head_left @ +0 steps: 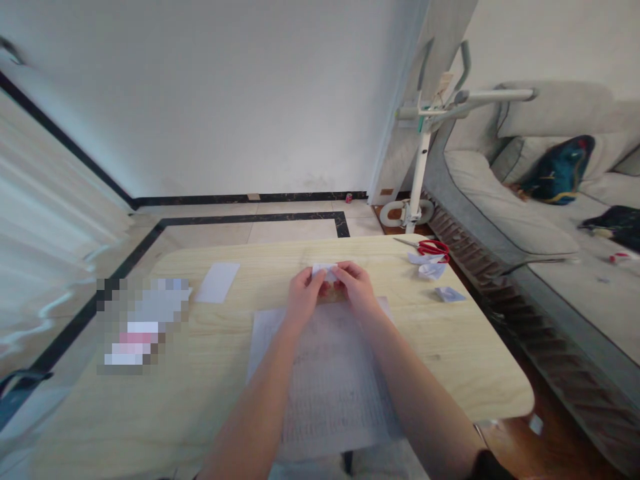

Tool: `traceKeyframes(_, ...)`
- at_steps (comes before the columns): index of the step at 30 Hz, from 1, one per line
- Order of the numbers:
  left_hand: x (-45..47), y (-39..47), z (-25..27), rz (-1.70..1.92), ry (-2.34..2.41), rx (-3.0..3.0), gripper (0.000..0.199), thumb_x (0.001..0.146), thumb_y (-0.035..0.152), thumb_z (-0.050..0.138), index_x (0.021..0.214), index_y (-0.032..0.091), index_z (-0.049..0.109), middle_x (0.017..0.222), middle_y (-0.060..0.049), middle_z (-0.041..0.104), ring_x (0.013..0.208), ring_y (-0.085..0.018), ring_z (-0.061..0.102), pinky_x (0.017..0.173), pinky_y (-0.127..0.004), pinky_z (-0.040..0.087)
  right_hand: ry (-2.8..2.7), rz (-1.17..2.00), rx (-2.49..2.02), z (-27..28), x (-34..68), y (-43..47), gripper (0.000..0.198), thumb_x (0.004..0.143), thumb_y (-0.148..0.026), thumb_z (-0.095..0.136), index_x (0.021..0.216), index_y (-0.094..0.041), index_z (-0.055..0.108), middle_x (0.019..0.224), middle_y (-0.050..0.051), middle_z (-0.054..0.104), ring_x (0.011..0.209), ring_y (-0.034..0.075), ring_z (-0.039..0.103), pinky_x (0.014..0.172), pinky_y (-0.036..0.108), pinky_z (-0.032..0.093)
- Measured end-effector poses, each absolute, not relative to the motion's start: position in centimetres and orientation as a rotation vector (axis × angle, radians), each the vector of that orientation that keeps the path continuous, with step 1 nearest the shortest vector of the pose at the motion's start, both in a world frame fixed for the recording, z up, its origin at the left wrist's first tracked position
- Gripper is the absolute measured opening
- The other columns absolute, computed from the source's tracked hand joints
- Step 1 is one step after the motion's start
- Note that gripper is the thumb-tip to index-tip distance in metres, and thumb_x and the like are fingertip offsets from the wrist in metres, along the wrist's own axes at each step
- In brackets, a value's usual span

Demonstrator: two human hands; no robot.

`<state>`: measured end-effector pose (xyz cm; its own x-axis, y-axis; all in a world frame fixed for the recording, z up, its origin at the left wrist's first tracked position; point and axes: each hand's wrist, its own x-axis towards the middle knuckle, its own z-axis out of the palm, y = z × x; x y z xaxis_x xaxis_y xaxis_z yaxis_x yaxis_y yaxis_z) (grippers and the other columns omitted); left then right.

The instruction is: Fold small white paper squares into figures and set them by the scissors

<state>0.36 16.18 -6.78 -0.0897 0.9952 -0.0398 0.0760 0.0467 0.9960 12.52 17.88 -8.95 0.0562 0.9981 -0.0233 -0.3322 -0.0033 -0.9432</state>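
Pinched at both sides between the thumbs and fingers of left hand (303,295) and right hand (358,291): small white paper (325,268), any markings too small to read. Just nearer, partly under the forearms, printed sheet (340,380) with rows too blurred to read. Below, pale wooden table (200,380); cannot tell whether touching the small paper. To the left, white rectangular paper (218,283); to the right, red-handled scissors (434,251) beside crumpled paper (433,270). Beyond, pale wall (225,100); farther right, grey sofa (530,233).
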Motion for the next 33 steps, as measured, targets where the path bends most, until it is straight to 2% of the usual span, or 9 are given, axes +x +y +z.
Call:
traceKeyframes(7, 0.26, 15.98, -6.26, 1.19, 1.372, 1.237, 0.027, 0.079, 0.04, 0.057, 0.07, 0.015, 0.062, 0.058, -0.001, 0.06, 0.056, -0.013, 0.056, 0.053, -0.022, 0.043, -0.987, 1.232, -1.063, -8.28, 12.42, 17.71, 0.02, 0.066, -0.037, 0.07, 0.064, -0.02, 0.06, 0.056, -0.004, 0.053, 0.052, 0.01, 0.046, 0.053, 0.025, 0.038)
traceKeyframes(12, 0.3, 16.07, -6.55, 1.193, 1.372, 1.191, 0.027, 0.079, 0.041, 0.057, 0.073, 0.015, 0.062, 0.058, 0.0, 0.06, 0.056, -0.013, 0.056, 0.051, -0.022, 0.043, -1.039, 1.205, -1.074, -8.13, 12.53, 17.63, 0.02, 0.069, -0.037, 0.068, 0.062, -0.02, 0.06, 0.051, -0.004, 0.05, 0.051, 0.011, 0.045, 0.052, 0.025, 0.036)
traceKeyframes(20, 0.33, 16.0, -6.41, 1.174, 1.34, 1.2, 0.033, 0.077, 0.047, 0.058, 0.075, 0.015, 0.064, 0.059, -0.001, 0.06, 0.056, -0.013, 0.056, 0.051, -0.022, 0.043, -0.979, 1.233, -1.056, -8.2, 12.57, 17.63, 0.022, 0.066, -0.039, 0.07, 0.063, -0.02, 0.06, 0.055, -0.003, 0.052, 0.052, 0.011, 0.046, 0.052, 0.025, 0.038)
traceKeyframes(27, 0.34, 15.82, -5.86, 1.164, 1.37, 1.251, 0.031, 0.08, 0.043, 0.056, 0.064, 0.016, 0.06, 0.056, -0.001, 0.058, 0.053, -0.013, 0.053, 0.05, -0.022, 0.042, -0.945, 1.26, -1.029, -8.43, 12.63, 17.75, 0.021, 0.066, -0.035, 0.07, 0.059, -0.02, 0.058, 0.052, -0.004, 0.05, 0.051, 0.011, 0.045, 0.051, 0.025, 0.035)
traceKeyframes(33, 0.23, 16.08, -6.36, 1.168, 1.356, 1.262, 0.028, 0.079, 0.042, 0.056, 0.067, 0.016, 0.061, 0.057, -0.001, 0.059, 0.054, -0.014, 0.055, 0.05, -0.023, 0.042, -0.955, 1.248, -1.02, -8.55, 12.54, 17.67, 0.022, 0.068, -0.036, 0.068, 0.057, -0.02, 0.057, 0.05, -0.004, 0.049, 0.05, 0.011, 0.044, 0.051, 0.025, 0.035)
